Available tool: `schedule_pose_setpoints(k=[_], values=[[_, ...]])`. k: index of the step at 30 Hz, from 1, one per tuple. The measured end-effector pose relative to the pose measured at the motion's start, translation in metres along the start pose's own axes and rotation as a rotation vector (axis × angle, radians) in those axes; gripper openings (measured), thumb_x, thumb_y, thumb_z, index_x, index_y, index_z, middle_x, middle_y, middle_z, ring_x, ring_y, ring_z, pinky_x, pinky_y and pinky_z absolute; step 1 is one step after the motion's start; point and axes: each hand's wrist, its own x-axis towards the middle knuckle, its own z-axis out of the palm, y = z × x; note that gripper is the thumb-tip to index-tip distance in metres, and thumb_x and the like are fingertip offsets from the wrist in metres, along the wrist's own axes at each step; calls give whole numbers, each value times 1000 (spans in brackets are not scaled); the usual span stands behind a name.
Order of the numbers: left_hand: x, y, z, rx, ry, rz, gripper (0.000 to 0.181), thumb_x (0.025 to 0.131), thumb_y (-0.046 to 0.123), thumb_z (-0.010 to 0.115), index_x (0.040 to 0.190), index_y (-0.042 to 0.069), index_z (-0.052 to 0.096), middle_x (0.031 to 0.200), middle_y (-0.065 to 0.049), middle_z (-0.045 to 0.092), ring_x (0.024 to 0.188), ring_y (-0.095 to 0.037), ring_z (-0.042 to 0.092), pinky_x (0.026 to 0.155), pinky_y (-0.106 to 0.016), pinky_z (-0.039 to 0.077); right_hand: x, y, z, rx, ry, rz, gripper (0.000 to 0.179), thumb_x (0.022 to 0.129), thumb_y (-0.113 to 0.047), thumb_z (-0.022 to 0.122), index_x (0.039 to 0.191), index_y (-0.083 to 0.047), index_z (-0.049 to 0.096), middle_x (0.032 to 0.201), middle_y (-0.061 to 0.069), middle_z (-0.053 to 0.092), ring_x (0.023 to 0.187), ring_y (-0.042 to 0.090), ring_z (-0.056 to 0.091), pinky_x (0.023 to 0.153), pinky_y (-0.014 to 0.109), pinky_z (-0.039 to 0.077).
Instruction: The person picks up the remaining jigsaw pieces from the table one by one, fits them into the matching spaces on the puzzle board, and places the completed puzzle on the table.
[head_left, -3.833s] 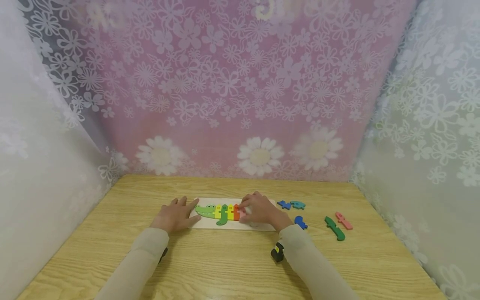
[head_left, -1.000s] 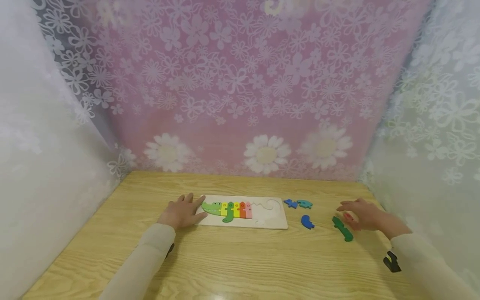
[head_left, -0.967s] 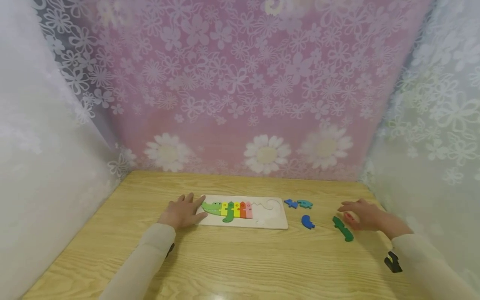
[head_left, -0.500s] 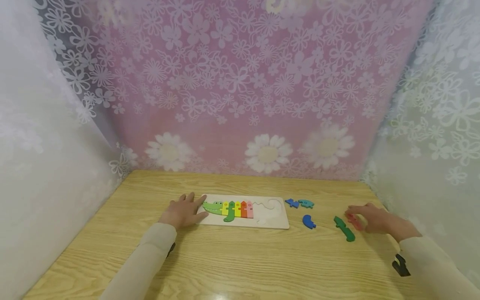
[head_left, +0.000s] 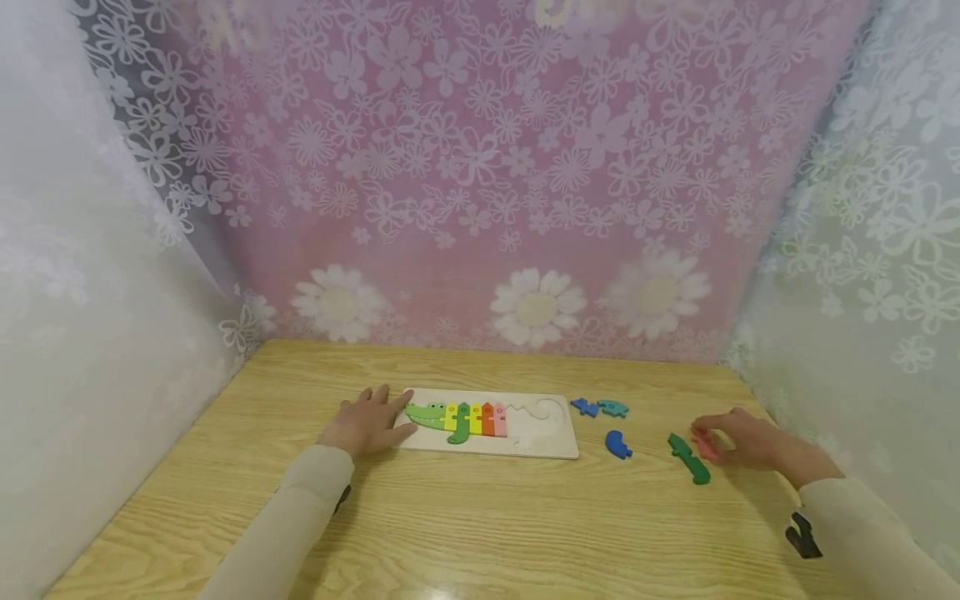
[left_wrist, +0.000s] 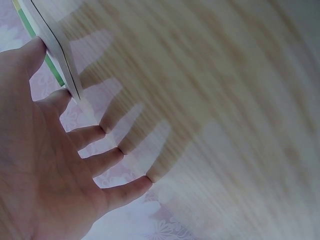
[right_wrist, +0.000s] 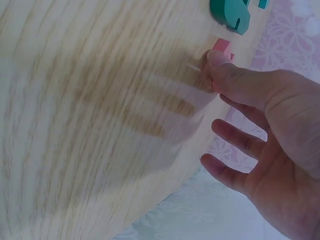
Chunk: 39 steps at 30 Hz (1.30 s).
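Right hand [head_left: 744, 442] had just pinched pink piece [right_wrist: 223, 46]: fit to lift, I judged; left hand [head_left: 363, 425], spread, only touched board [head_left: 536, 448].

Held piece [head_left: 706, 447]: pink; board [head_left: 561, 448]: cream; tabletop [head_left: 480, 525]: woodgrain; backdrop [head_left: 450, 200]: pink (white-flowered)

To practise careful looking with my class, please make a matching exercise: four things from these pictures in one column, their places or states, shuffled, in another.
Column one
1. Left hand
2. Right hand
3. Crocodile head
4. Loose dark green piece

Column two
A. Pinching a loose pink piece
B. Lying on the table
C. Fingers spread, touching the board
D. Fitted in the board

Pairs: 1-C, 2-A, 3-D, 4-B
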Motion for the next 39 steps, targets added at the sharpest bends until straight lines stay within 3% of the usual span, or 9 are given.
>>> schedule_pose_setpoints(k=[5,12,15,19,24,39], values=[[-1,0,0,-1,-3,-3,75,103,68,39,165,28,27,167,-24,30,151,-53,32,111,-82,30,0,-1,2,25,32,-40,30,79,7,80,95,-12,63,69,-9,55,63,-5,38,61,17,29],[-2,1,-1,-3,-2,-1,75,103,67,40,165,26,28,167,-25,31,150,-54,33,110,-82,31,2,-7,4,47,33,27,24,85,3,79,92,-15,64,70,-10,57,59,-4,38,59,16,30],[-2,1,-1,-10,-6,-1,74,104,66,40,165,27,29,167,-25,31,150,-54,33,110,-82,32,3,-9,5,-51,37,96,18,83,-8,85,94,-12,72,80,-7,67,64,4,49,60,20,40],[-2,1,0,-19,-5,-1,73,104,66,41,165,27,29,166,-25,31,150,-54,33,110,-82,32,8,-13,3,-172,66,158,26,78,-18,90,100,-8,78,94,0,76,74,14,61,65,34,54],[-2,1,0,-26,-2,0,74,104,66,41,165,26,30,166,-26,31,150,-55,33,110,-82,31,18,-18,-3,-246,76,212,31,77,-21,90,102,-7,79,102,7,77,79,25,65,66,45,57],[0,1,-1,-31,-19,-9,74,104,66,40,165,28,27,168,-25,28,151,-54,30,112,-82,28,57,-44,-19,-171,24,272,34,87,-25,83,116,-8,78,119,13,74,102,36,65,84,57,57]])
